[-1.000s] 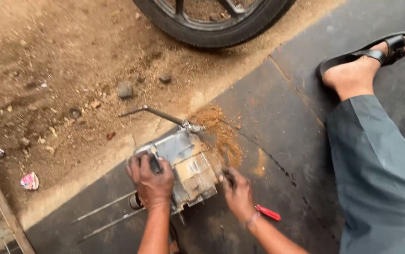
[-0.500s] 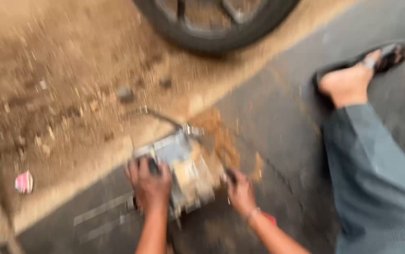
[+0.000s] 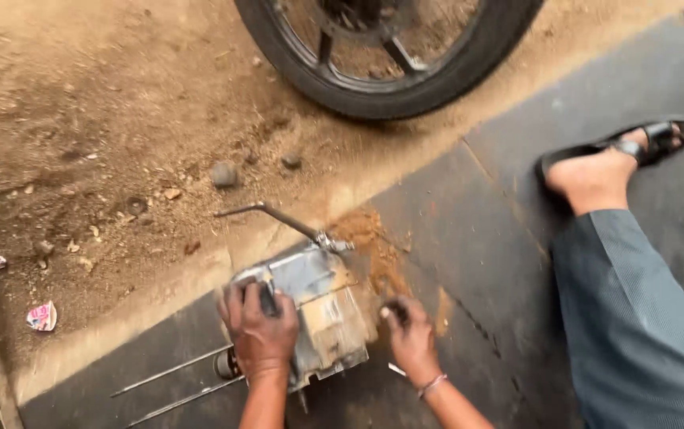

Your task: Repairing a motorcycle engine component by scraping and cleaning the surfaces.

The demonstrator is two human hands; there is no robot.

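Note:
A dirty grey metal engine case [image 3: 318, 306] lies on the dark pavement, with a bent metal lever [image 3: 278, 216] sticking out of its far side. My left hand [image 3: 258, 334] grips the case's left side, fingers wrapped over a dark part. My right hand [image 3: 409, 338] presses against the case's right edge, fingers curled; whether it holds anything small is unclear. Two thin metal rods [image 3: 171, 385] project from the case toward the lower left.
A motorcycle wheel [image 3: 389, 56] stands at the top on sandy ground. My leg in grey trousers [image 3: 636, 318] and a black sandal [image 3: 644, 143] stretch across the right. Brown sawdust-like dirt [image 3: 370, 238] lies beside the case. Stones and litter scraps [image 3: 40, 316] dot the dirt.
The view shifted down slightly and blurred, then steadied. Both hands stay on the engine case; my right hand moved closer against its right edge. The red-handled tool near my wrist is hidden now.

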